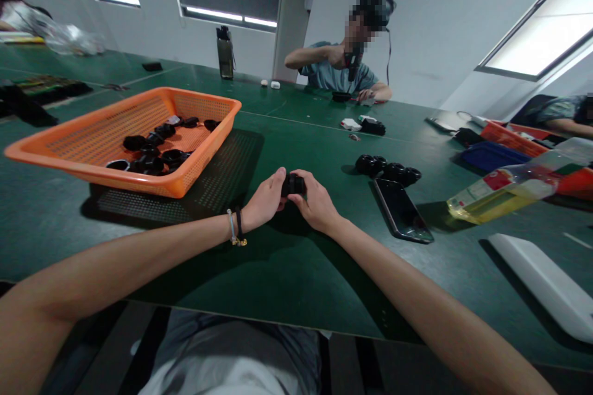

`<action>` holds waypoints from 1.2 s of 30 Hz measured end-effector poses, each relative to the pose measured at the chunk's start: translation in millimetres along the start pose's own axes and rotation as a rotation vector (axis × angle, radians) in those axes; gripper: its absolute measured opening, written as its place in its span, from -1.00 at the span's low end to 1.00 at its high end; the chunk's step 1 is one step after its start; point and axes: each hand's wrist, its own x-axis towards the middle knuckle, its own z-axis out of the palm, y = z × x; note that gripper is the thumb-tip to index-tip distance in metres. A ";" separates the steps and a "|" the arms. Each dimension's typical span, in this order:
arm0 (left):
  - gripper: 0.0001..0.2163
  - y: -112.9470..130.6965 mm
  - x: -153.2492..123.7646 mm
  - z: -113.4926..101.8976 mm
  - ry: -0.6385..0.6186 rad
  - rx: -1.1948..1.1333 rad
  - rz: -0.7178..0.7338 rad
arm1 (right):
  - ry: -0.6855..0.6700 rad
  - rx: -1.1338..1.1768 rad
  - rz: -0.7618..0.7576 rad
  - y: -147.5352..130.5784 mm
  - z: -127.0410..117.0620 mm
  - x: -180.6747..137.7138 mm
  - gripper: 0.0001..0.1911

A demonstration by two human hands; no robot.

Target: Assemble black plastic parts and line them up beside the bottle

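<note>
Between my two hands, just over the green table, is a small round black part point(293, 184) with ridges; its exact kind does not show. My left hand point(265, 200) grips its left side, thumb on top. On the other side my right hand point(317, 200) has its thumb and fingers closed round the part. To the left stands an orange plastic basket point(204, 157) with several similar black parts point(155, 148) inside. Several more black parts point(388, 168) are lined up on the table to the right of my hands.
A phone point(402, 210), a tilted bottle of yellow liquid point(504, 191) and a white box point(542, 284) lie on the right. A dark water bottle point(225, 54) stands at the back. Across the green table point(287, 278), a person point(343, 65) holds a power tool. An orange-red basket point(514, 139) sits far right.
</note>
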 end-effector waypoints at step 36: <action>-0.64 -0.6 -3.2 -15.2 0.148 0.745 0.622 | 0.162 0.464 0.492 -42.4 18.5 -5.7 -0.62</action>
